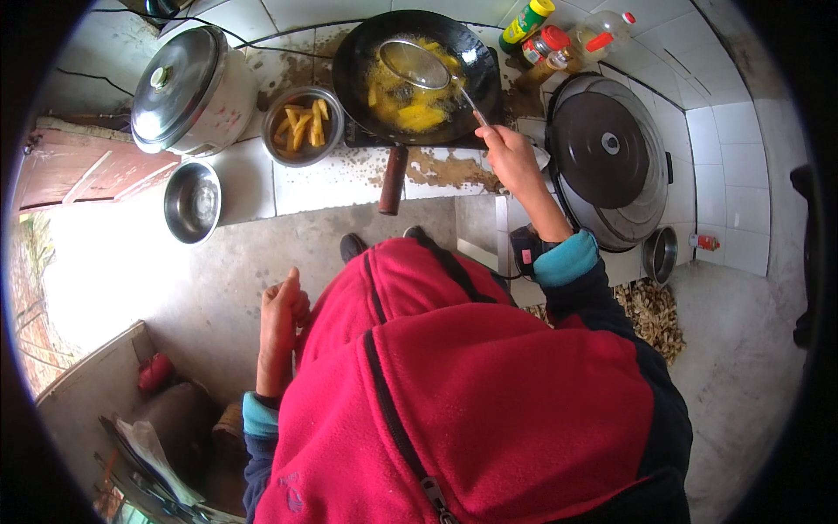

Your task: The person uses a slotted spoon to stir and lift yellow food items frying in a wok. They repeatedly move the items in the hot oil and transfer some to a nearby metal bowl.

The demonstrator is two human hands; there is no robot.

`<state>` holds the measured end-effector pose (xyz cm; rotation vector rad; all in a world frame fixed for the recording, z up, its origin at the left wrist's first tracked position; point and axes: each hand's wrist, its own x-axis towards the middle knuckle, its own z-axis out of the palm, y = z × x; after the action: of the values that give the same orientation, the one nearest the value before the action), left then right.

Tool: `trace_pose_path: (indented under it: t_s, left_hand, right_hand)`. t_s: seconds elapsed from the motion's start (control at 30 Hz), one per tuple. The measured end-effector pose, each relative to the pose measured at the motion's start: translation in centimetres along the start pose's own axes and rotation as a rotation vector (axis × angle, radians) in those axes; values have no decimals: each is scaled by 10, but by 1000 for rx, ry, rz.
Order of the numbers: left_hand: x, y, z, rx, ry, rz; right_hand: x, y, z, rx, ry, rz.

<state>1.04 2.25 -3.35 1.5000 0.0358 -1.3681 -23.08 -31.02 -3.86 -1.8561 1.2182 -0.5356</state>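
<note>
My right hand (510,157) grips the handle of a wire mesh skimmer (416,63), whose round head is over a black wok (481,59). Bubbling oil fills the bottom of the wok, with yellow fried pieces (421,118) in it. Toward me points the wok's brown wooden handle (393,181). Left of the wok is a metal bowl (270,145) holding several golden fried sticks (302,126). My left hand (285,308) hangs beside my body, fingers curled and thumb up, with nothing visible in it.
A lidded pot (222,98) and an empty steel bowl (192,203) stand on the left of the tiled counter (308,187). Bottles and jars (546,42) crowd the back right, beside a large cooking vessel with a dark lid (589,164). Dry chips (645,318) lie on the floor.
</note>
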Motion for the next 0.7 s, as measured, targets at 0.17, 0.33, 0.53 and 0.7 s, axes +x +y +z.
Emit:
trace_pose_path:
  t_s: [0.17, 0.33, 0.53, 0.7]
  left_hand:
    - [1, 0, 0, -32, -5, -4]
    - [3, 1, -2, -14, -28, 11]
    - [4, 3, -5, 16, -17, 16]
    - [4, 4, -6, 27, -12, 19]
  right_hand:
    - [-16, -11, -3, 200, -177, 215]
    - [-17, -11, 9, -110, -81, 106]
    - [-13, -11, 9, -181, -74, 126]
    - [-5, -11, 19, 76, -162, 172]
